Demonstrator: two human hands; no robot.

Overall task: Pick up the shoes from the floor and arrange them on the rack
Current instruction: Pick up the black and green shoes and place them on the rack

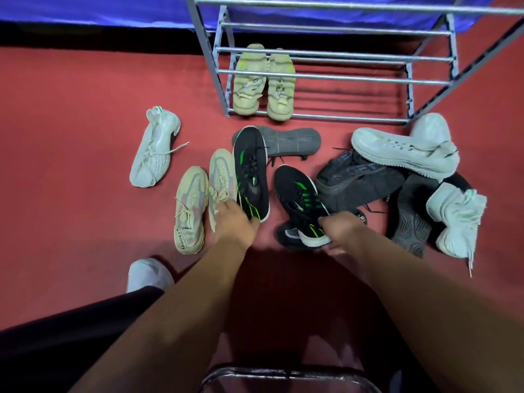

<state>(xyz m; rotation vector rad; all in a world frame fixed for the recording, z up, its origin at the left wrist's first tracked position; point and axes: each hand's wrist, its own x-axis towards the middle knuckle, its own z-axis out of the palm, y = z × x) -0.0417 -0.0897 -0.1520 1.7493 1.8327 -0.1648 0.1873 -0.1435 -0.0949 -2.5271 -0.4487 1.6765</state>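
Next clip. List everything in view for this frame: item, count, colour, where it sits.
metal rack: one, grey, top centre-right on the floor
yellowish shoes: two, pale yellow-green, side by side on the rack's lowest tier
black and green shoes: two, centre; one under the left hand, the other gripped at the heel by the right hand
beige shoes: two, tan, left of centre on the floor
white shoes: about four; one far left, three piled right
dark grey shoes: about three, some sole-up, centre and right
blue cover: one, top
red floor: throughout
left hand: on one black shoe's heel
right hand: gripping
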